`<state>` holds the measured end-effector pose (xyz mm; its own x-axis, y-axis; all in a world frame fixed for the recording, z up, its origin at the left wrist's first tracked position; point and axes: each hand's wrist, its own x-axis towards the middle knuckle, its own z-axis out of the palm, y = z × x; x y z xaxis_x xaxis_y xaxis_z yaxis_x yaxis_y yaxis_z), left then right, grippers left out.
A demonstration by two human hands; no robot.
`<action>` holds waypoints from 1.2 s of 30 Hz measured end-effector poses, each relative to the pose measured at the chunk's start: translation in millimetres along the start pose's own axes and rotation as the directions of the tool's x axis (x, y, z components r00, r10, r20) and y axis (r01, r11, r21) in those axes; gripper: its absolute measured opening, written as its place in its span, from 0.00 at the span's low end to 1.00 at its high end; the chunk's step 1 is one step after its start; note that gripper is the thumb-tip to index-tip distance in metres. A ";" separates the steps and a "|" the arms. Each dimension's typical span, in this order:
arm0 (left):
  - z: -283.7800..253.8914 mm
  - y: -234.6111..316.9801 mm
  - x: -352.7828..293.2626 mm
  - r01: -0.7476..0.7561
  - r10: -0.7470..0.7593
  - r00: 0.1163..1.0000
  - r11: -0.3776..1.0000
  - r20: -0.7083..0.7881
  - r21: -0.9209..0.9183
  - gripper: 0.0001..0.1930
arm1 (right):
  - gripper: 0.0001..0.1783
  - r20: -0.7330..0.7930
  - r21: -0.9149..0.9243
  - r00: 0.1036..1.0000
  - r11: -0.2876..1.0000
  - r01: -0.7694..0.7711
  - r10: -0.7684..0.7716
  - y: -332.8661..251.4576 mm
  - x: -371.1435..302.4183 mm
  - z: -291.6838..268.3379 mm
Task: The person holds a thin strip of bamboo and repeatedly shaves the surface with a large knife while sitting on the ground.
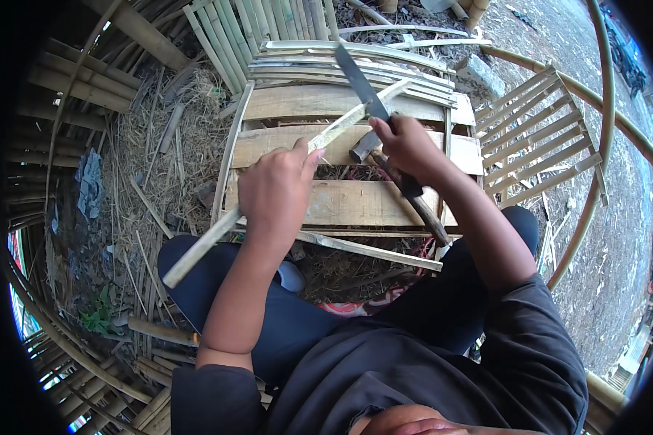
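My left hand (274, 185) is closed around a long pale bamboo strip (339, 125), which slants from over my left thigh up to the far right. In my right hand (411, 151) is a long dark-bladed knife (357, 77), its tip pointing away and to the left. The blade crosses the strip near its far end; whether it bites into the wood I cannot tell. Below my right hand a hammer (429, 216) with a wooden handle and a metal head lies on the low slatted wooden table (326, 201), partly hidden by that hand.
Several thin bamboo strips (297, 71) lie across the table's far side. To the right leans a slatted bamboo panel (537, 134), beside a grey stone block (480, 76). A curved bamboo pole (608, 109) arches there. Straw and shavings (185, 156) cover the ground at left.
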<state>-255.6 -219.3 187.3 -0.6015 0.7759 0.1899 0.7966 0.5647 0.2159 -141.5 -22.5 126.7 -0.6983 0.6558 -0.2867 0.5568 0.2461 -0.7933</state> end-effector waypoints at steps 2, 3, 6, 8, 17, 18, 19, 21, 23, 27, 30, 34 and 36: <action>2.5 -5.1 -0.6 -0.009 0.009 1.000 1.000 -0.007 0.004 0.18 | 0.29 0.091 0.057 0.983 0.985 -0.164 0.158 -5.8 -0.8 -14.0; 3.2 -5.3 -0.7 -0.026 0.026 1.000 1.000 -0.011 0.004 0.17 | 0.29 0.086 0.007 0.978 0.981 -0.194 0.192 2.0 8.7 -25.2; 3.9 -4.4 -2.9 -0.039 0.044 0.996 0.997 -0.080 0.068 0.17 | 0.30 0.017 0.105 0.986 0.980 -0.169 0.168 -9.3 -5.1 -4.9; 3.8 -5.7 0.4 -0.057 0.063 0.995 0.996 -0.076 0.072 0.16 | 0.30 0.055 0.027 0.997 0.998 -0.051 0.050 -1.1 -8.5 -3.2; 6.5 -5.4 -1.5 -0.074 0.081 0.994 0.993 -0.079 0.092 0.16 | 0.31 0.010 0.005 0.961 0.961 -0.276 0.276 -2.2 14.7 -24.6; 7.6 -3.8 -3.0 -0.068 0.076 0.994 0.994 -0.085 0.089 0.16 | 0.31 -0.045 0.004 0.954 0.955 -0.296 0.296 -8.0 12.1 -23.7; 6.4 -4.2 -2.6 -0.063 0.072 0.993 0.994 -0.095 0.090 0.16 | 0.31 -0.060 -0.070 0.992 0.991 -0.118 0.114 -10.3 4.6 -13.7; 3.8 -2.8 -0.8 -0.072 0.079 0.993 0.995 -0.092 0.072 0.15 | 0.29 -0.082 -0.143 0.995 0.989 0.046 -0.058 7.7 -1.6 8.5; 4.1 -5.3 -3.9 -0.076 0.081 0.994 0.995 -0.076 0.061 0.15 | 0.28 0.076 -0.149 0.994 0.986 -0.071 0.083 -6.6 4.5 -20.8; 2.6 -5.8 -3.1 -0.041 0.042 0.997 0.999 -0.072 0.013 0.16 | 0.26 -0.151 -0.267 0.976 0.957 0.113 -0.158 -9.4 -10.7 12.3; 7.2 -6.8 -4.7 -0.028 0.027 0.998 1.000 -0.050 -0.002 0.16 | 0.27 -0.010 -0.047 0.998 0.997 -0.062 0.062 4.9 5.4 -9.2; 0.5 -2.4 -3.5 0.006 -0.007 1.000 0.999 -0.029 -0.038 0.16 | 0.26 -0.144 -0.178 0.946 0.948 0.263 -0.289 20.9 5.2 13.7; 4.8 -6.0 -4.0 0.001 -0.002 1.000 0.999 -0.018 -0.035 0.16 | 0.24 -0.044 0.004 0.999 1.000 0.015 -0.015 11.8 5.3 -1.8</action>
<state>-257.6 -224.5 180.7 -0.6038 0.7698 0.2071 0.7934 0.5551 0.2498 -137.8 -14.8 116.8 -0.6862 0.6829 -0.2505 0.5441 0.2533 -0.7999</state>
